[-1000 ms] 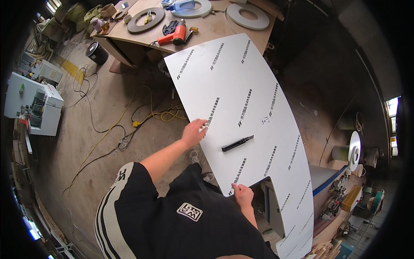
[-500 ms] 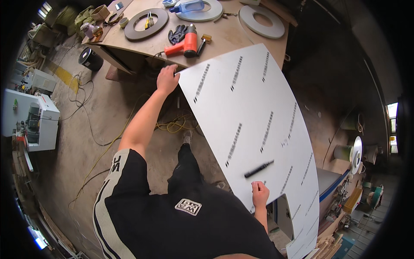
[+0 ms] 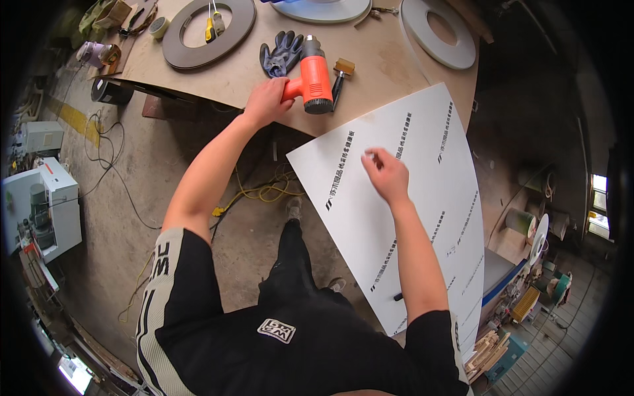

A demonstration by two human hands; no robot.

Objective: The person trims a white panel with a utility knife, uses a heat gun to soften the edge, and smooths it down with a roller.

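My left hand [image 3: 265, 102] is closed around the handle of an orange heat gun [image 3: 314, 78], which rests on the brown worktable [image 3: 231, 82] near its front edge. Above a white panel [image 3: 356, 244] printed with dark diagonal lettering hovers my right hand [image 3: 389, 177]. Its fingers are loosely bent, thumb and forefinger apart, and I make out nothing held. Most of a black pen [image 3: 398, 297] on the panel is hidden by my right forearm. Beside the heat gun lie a dark work glove [image 3: 281, 54] and a small roller [image 3: 341, 72] with a black handle.
Farther back on the table are a brown edge-banding roll [image 3: 181, 49] with yellow-handled tools inside it, and a grey roll [image 3: 449, 39]. A yellow cable [image 3: 264, 191] coils on the floor. White machinery [image 3: 56, 204] stands at left, wood strips [image 3: 489, 350] at lower right.
My left hand has left the panel's corner and taken hold of the heat gun's handle. My right hand has moved forward over the panel from its near part. The view has shifted closer to the table.
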